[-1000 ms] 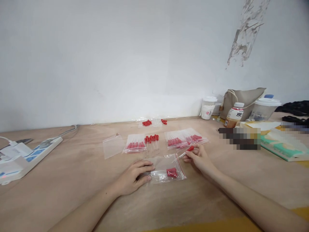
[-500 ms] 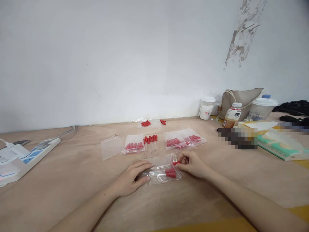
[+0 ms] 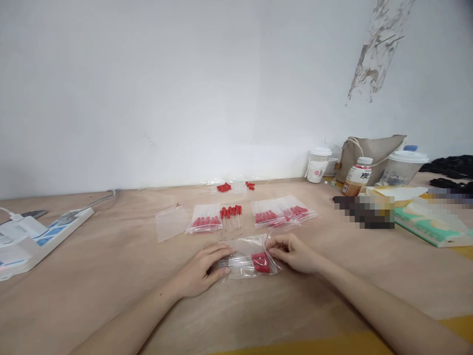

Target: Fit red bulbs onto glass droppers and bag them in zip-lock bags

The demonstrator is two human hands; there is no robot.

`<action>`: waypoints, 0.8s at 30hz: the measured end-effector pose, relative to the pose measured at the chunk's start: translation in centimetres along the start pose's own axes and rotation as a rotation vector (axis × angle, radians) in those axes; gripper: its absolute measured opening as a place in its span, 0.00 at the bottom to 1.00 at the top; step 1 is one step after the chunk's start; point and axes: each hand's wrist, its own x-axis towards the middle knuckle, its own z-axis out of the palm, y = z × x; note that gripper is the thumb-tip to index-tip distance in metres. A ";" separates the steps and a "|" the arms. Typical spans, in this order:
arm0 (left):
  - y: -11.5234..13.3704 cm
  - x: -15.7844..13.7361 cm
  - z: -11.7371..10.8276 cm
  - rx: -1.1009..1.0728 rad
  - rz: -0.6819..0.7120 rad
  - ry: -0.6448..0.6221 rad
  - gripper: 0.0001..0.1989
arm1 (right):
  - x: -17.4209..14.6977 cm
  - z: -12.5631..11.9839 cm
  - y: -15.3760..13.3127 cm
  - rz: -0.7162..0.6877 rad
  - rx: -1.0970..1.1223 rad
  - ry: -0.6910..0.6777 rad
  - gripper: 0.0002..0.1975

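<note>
A clear zip-lock bag lies flat in front of me, its mouth to the right. Inside are several droppers with red rubber bulbs, the bulbs toward the mouth. My left hand holds the bag's left end down, thumb and fingers on either side of the glass tubes. At the mouth, my right hand has its thumb and forefinger pinched on the bag's edge; the fingertips are partly hidden. Just beyond, a row of loose droppers lies beside a filled bag.
More filled bags lie behind my right hand, and a flat bag at left. Small red bulbs sit near the wall. A power strip stands left; a paper cup, a bottle and a tissue pack stand right.
The dropper that my right hand held at the mouth has gone leftward into the bag beside the others. My right fingers now rest at the bag's edge; the left hand has stayed put.
</note>
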 end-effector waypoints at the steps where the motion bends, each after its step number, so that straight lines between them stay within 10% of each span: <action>1: 0.0 0.0 0.0 -0.002 0.001 -0.001 0.18 | 0.1 -0.4 0.1 0.013 0.014 0.015 0.07; 10: 0.1 0.1 -0.2 0.017 0.005 -0.036 0.17 | 5.9 -2.1 -1.8 0.191 -0.376 0.316 0.04; 24: -0.1 0.0 0.1 -0.015 0.020 -0.010 0.17 | 16.7 2.2 -1.8 0.402 -0.453 0.157 0.08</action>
